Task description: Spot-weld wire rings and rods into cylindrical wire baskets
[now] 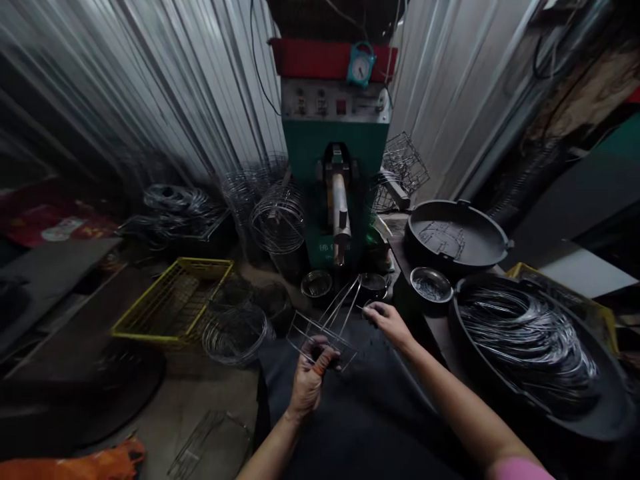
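My left hand is closed round the lower part of a wire frame, low in the middle of the view. Long wires of the frame slant up and away to a point near a small metal bowl. To the right of the frame, my right hand has its fingertips pinched together, with a thin short wire seeming to stick out of them. Beyond both hands stands a green machine with a metal arm that points toward me.
Small metal bowls stand beside the machine and at the right. A black pan and a large tray of wire rings fill the right side. At the left are a yellow basket and wire coils.
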A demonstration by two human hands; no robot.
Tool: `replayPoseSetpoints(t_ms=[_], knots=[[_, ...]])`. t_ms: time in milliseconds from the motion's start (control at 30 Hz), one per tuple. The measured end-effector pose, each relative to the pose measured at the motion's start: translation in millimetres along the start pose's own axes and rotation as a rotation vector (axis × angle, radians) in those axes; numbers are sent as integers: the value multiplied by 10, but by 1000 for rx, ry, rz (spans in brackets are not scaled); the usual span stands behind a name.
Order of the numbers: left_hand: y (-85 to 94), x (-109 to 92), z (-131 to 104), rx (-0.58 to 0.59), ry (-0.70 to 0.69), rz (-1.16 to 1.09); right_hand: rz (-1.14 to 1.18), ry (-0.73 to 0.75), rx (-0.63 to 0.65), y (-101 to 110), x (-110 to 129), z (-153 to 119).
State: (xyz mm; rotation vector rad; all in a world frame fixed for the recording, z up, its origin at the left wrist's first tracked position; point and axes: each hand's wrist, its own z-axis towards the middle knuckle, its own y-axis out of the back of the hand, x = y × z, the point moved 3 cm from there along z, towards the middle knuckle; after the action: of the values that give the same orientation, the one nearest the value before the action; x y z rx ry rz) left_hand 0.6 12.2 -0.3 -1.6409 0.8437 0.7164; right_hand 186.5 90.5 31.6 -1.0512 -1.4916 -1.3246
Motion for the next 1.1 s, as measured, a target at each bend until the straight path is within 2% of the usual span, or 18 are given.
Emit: replayPoseSetpoints(t_ms=[67,167,533,733,1100], knots=[[-32,28,-13,-6,13,6,150,-10,50,-161,134,79],[-16,45,-12,-20,14,-1,270,-16,66,-263,179,104],[118,84,101,28,3,53,263,8,66,-274,72,131],[146,62,168,4,99,-4,337,12,36,-359,57,188],[145,-37,456,-21,130,19,315,-21,15,-381,32,463]])
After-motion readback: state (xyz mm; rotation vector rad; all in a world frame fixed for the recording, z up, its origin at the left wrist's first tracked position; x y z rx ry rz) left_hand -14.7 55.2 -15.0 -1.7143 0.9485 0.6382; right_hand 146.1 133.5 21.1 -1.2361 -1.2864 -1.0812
